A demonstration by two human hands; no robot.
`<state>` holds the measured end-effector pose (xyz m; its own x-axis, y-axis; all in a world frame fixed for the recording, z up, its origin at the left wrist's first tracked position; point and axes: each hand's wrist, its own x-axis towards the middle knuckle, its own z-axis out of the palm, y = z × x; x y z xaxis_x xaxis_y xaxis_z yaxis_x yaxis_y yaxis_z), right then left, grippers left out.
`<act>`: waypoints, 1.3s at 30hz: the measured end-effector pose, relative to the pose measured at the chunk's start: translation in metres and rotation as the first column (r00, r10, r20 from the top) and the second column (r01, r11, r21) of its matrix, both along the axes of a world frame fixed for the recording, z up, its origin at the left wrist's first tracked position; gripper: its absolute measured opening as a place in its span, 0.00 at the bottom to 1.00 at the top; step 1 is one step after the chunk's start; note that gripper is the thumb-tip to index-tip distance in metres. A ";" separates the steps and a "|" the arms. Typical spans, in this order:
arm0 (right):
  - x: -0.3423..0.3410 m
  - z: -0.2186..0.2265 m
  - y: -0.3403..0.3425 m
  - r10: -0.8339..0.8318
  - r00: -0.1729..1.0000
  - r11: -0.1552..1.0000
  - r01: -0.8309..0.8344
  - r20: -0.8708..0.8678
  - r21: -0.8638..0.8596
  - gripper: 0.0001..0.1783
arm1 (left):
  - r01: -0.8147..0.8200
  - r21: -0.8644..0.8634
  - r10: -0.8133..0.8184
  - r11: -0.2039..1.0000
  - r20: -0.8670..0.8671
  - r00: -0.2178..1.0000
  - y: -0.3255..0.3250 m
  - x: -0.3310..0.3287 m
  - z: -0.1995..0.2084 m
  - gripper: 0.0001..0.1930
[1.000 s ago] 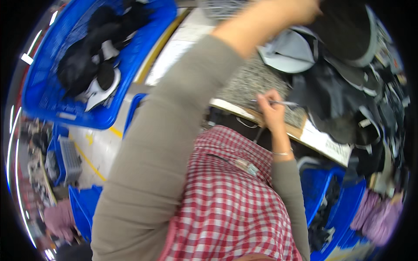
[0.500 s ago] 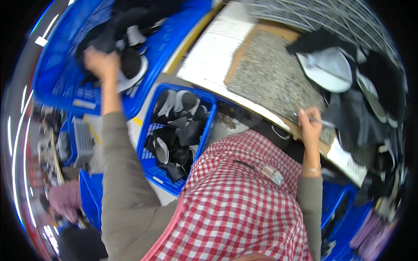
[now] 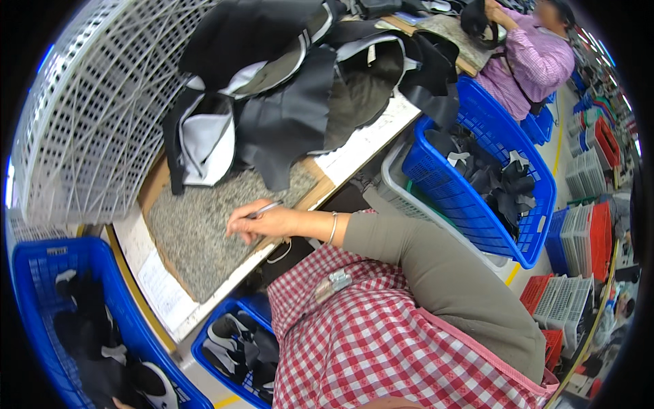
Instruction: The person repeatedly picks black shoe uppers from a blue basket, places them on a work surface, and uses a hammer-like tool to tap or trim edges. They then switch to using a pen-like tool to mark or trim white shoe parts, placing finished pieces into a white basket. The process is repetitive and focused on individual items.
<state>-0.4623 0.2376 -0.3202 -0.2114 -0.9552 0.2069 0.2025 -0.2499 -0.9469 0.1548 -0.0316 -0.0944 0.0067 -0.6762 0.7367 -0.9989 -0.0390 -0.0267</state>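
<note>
My right hand (image 3: pixel 257 222) rests low over a grey, rough-textured board (image 3: pixel 197 225) on the bench, its fingers curled round a slim silver pen-like tool (image 3: pixel 267 209). Beyond it, black leather-like pieces (image 3: pixel 279 123) with white and dark linings lie heaped along the bench. One piece with a white lining (image 3: pixel 210 140) overlaps the board's far edge. Only a sliver of my left hand (image 3: pixel 121 404) shows at the lower edge, by the black pieces (image 3: pixel 88 341) in the large blue basket (image 3: pixel 34 273); its fingers are hidden.
A white mesh basket (image 3: pixel 88 123) stands at the bench's far left. A smaller blue basket (image 3: pixel 204 334) sits beside my apron, and another blue basket (image 3: pixel 426 146) of black pieces is at right. A person in a pink top (image 3: pixel 524 61) works at the far right.
The view has swung right. My left hand, earlier in full sight over the large blue basket, is now almost out of frame. My right hand still grips the silver tool above the board.
</note>
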 end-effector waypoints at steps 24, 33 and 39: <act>-0.065 -0.002 -0.060 -0.477 0.794 0.823 0.255 -0.376 -0.507 0.13 | 0.903 -0.067 -0.890 0.424 0.154 0.429 0.108 -0.502 -0.047 0.19; -0.018 0.071 -0.071 -0.467 0.882 0.865 0.443 -0.056 -0.235 0.13 | 0.884 0.045 -0.883 0.466 -0.031 0.468 0.215 -0.468 -0.151 0.35; -0.035 0.038 -0.053 -0.295 0.940 0.953 0.303 -0.173 0.020 0.14 | 0.887 0.336 -0.929 0.315 -0.083 0.361 0.184 -0.449 -0.157 0.40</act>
